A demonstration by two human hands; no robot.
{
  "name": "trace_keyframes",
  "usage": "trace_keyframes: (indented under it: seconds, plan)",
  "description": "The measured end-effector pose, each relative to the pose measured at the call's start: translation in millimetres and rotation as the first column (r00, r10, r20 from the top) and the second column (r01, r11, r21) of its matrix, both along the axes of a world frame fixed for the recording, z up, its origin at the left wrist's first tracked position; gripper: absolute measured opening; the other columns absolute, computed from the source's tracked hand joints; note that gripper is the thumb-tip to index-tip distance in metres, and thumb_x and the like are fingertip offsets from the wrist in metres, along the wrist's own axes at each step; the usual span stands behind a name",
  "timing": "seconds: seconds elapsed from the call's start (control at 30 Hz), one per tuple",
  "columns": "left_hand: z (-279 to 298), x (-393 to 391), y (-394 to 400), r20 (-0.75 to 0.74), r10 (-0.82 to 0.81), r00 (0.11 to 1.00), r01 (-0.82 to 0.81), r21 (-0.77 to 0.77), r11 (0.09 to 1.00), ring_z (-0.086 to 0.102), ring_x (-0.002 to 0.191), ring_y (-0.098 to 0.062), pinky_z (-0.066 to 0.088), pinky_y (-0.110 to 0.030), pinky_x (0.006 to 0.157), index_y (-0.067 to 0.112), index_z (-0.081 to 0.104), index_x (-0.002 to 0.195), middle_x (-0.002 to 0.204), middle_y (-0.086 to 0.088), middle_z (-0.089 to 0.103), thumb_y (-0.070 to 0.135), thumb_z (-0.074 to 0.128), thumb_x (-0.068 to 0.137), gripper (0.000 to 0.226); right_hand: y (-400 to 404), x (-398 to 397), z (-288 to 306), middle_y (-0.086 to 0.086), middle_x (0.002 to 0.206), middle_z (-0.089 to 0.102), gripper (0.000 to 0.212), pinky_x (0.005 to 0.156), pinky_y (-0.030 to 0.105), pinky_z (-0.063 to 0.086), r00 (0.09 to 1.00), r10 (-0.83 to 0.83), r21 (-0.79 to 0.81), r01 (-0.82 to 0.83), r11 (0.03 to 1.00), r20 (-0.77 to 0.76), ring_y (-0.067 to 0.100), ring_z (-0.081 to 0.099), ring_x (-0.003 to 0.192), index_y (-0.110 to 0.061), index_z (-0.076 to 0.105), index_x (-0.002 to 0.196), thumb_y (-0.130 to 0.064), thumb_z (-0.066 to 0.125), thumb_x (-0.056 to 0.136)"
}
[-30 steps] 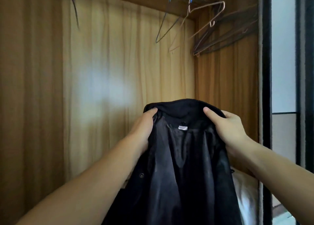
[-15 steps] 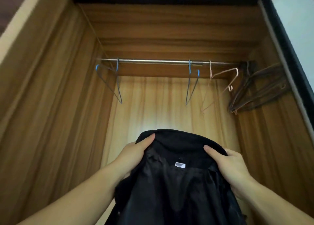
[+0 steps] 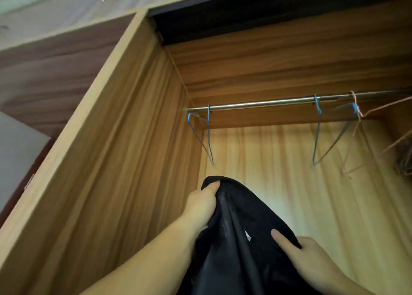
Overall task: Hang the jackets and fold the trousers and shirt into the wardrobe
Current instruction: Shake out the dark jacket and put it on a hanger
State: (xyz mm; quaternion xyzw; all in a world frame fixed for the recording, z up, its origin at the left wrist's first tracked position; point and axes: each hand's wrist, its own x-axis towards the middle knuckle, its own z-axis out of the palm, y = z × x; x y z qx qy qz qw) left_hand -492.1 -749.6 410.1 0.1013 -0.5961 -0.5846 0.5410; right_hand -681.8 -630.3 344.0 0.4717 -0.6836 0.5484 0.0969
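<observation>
With the left hand [image 3: 201, 207] and right hand [image 3: 312, 256] each gripping the collar of the black jacket [image 3: 234, 239] below the rail [image 3: 267, 104], best free one hand for the blue hanger [image 3: 204, 136] at twelve o'clock.

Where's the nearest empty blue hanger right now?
In the head view, the blue hanger hangs at the left end of the metal rail, by the wardrobe's left wall, directly above the black jacket held up by the left hand.
</observation>
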Motion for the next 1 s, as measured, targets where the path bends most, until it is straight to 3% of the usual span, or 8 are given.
trace_keyframes:
  seconds: [0.1, 0.27, 0.4, 0.5, 0.63, 0.77, 0.9, 1.0]
  plan:
    - [22.4, 6.5, -29.1, -0.036, 0.047, 0.998, -0.047, 0.001, 0.999, 0.059, 0.068, -0.013, 0.042, -0.022, 0.05, 0.01, 0.06, 0.096, 0.076, 0.001, 0.063, 0.035, 0.062, 0.092, 0.025, -41.4, 8.5, 16.8, 0.002, 0.075, 0.074, 0.058, 0.065, 0.024, 0.05, 1.0, 0.018, 0.025, -0.018, 1.0, -0.017, 0.014, 0.071, 0.068, -0.011, 0.075, 0.079, -0.064, 0.052, 0.086]
    - [48.4, 7.7, -62.1, -0.023, 0.095, 0.995, -0.096, -0.029, 0.995, 0.05, 0.064, -0.01, 0.032, -0.021, 0.047, 0.005, 0.053, 0.133, 0.076, 0.005, 0.053, 0.037, 0.061, 0.092, 0.053, -94.5, 33.6, 62.7, -0.003, 0.082, 0.075, 0.027, 0.077, 0.031, 0.053, 0.989, 0.127, 0.029, -0.125, 0.992, -0.081, 0.015, 0.071, 0.074, -0.018, 0.072, 0.085, -0.042, 0.059, 0.088]
    - [60.9, 8.8, -79.7, 0.002, 0.14, 0.99, -0.14, -0.042, 0.989, 0.045, 0.061, -0.01, 0.028, -0.019, 0.047, 0.005, 0.051, 0.135, 0.078, 0.006, 0.051, 0.04, 0.062, 0.092, 0.056, -114.0, 86.6, 144.1, 0.015, 0.093, 0.061, 0.026, 0.075, 0.035, 0.047, 0.972, 0.232, -0.293, -0.232, 0.927, -0.036, 0.031, 0.063, 0.093, -0.009, 0.065, 0.098, -0.03, 0.054, 0.088]
    - [72.4, 10.6, -90.4, -0.017, 0.171, 0.985, -0.172, -0.052, 0.984, 0.044, 0.06, -0.012, 0.029, -0.021, 0.047, 0.005, 0.052, 0.134, 0.086, 0.004, 0.051, 0.04, 0.061, 0.093, 0.055, -125.1, 139.4, 192.4, -0.003, 0.08, 0.061, 0.031, 0.066, 0.032, 0.053, 0.967, 0.234, -0.461, -0.256, 0.849, -0.104, 0.016, 0.061, 0.076, -0.017, 0.064, 0.091, -0.048, 0.057, 0.086]
    - [86.3, 10.8, -100.7, -0.069, 0.143, 0.987, -0.147, -0.06, 0.987, 0.051, 0.078, -0.021, 0.038, -0.026, 0.073, 0.003, 0.052, 0.133, 0.094, -0.002, 0.053, 0.036, 0.062, 0.092, 0.054, -140.8, 183.2, 224.5, -0.005, 0.086, 0.055, 0.043, 0.065, 0.032, 0.057, 0.968, 0.232, -0.492, -0.249, 0.834, -0.096, 0.018, 0.065, 0.079, -0.018, 0.053, 0.086, -0.06, 0.057, 0.082]
    - [89.0, 11.2, -108.1, -0.061, 0.116, 0.991, -0.12, -0.066, 0.991, 0.049, 0.064, -0.016, 0.037, -0.026, 0.056, 0.002, 0.052, 0.132, 0.08, 0.0, 0.051, 0.033, 0.064, 0.091, 0.052, -151.5, 193.4, 238.2, 0.001, 0.099, 0.058, 0.031, 0.051, 0.023, 0.049, 0.95, 0.312, -0.381, -0.283, 0.88, 0.013, 0.022, 0.067, 0.083, -0.016, 0.053, 0.105, -0.043, 0.055, 0.09]
    - [84.5, 10.4, -118.5, -0.067, 0.117, 0.991, -0.121, -0.07, 0.99, 0.05, 0.065, -0.015, 0.036, -0.024, 0.054, 0.002, 0.054, 0.127, 0.075, 0.001, 0.051, 0.031, 0.062, 0.093, 0.046, -151.8, 192.4, 246.8, 0.002, 0.073, 0.053, 0.028, 0.045, 0.025, 0.041, 0.952, 0.296, -0.404, -0.243, 0.882, 0.073, 0.016, 0.057, 0.066, -0.013, 0.058, 0.105, -0.035, 0.041, 0.098]
    - [80.0, 7.3, -125.0, -0.075, 0.116, 0.99, -0.122, -0.088, 0.989, 0.049, 0.066, -0.014, 0.036, -0.023, 0.054, 0.005, 0.056, 0.118, 0.074, 0.003, 0.05, 0.031, 0.061, 0.094, 0.036, -149.1, 180.2, 259.4, 0.004, 0.073, 0.041, 0.034, 0.05, 0.027, 0.038, 0.965, 0.259, -0.456, -0.25, 0.854, -0.042, 0.015, 0.043, 0.06, -0.007, 0.051, 0.127, -0.02, 0.041, 0.098]
